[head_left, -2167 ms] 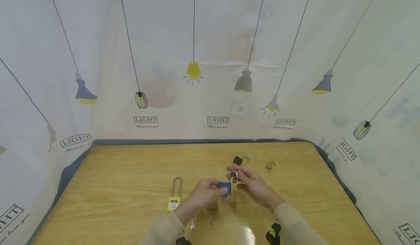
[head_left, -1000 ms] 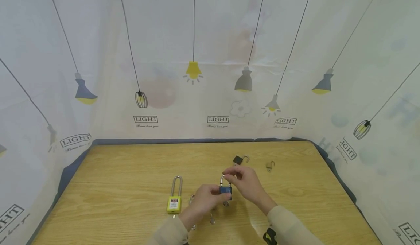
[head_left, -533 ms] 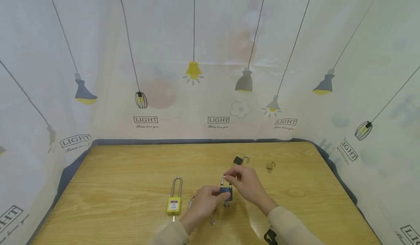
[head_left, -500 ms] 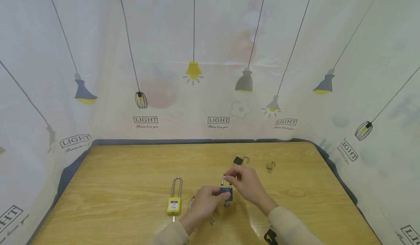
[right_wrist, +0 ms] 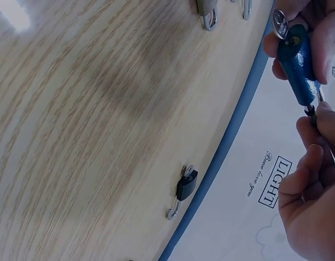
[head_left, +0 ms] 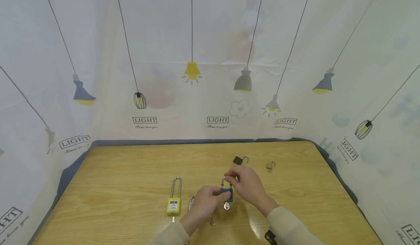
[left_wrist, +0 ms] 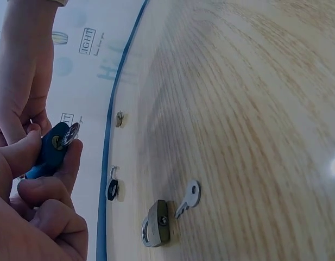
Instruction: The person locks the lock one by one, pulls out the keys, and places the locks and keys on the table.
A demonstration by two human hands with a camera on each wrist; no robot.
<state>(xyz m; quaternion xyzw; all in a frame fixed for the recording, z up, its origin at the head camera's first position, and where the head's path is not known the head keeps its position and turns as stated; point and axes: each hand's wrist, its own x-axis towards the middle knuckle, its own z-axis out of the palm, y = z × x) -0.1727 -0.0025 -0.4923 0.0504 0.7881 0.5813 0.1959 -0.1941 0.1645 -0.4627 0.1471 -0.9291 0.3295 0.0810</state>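
My left hand (head_left: 204, 204) pinches the body of a blue padlock (head_left: 227, 199) between thumb and fingers, above the table. My right hand (head_left: 247, 183) pinches the top of its silver shackle (head_left: 222, 182), whose two legs come down at the top of the body. From the underside of the lock a silver key (head_left: 227, 206) sticks out. In the left wrist view that key (left_wrist: 71, 134) sits in the keyhole end of the blue padlock (left_wrist: 53, 149). The right wrist view has the padlock (right_wrist: 298, 62) between both hands, with part of the shackle behind fingers.
A yellow long-shackle padlock (head_left: 173, 206) lies left of my hands, beside a partly hidden silver padlock (head_left: 191, 202). A brass-coloured padlock (left_wrist: 159, 224) and loose key (left_wrist: 190, 196) lie nearby. Farther back are a black padlock (head_left: 237, 160) and a small padlock (head_left: 270, 166), shackles open.
The shackle, earlier swung out to the right, has turned so both legs meet the blue body. My right hand has moved left with it. The key has turned, its head facing the view.
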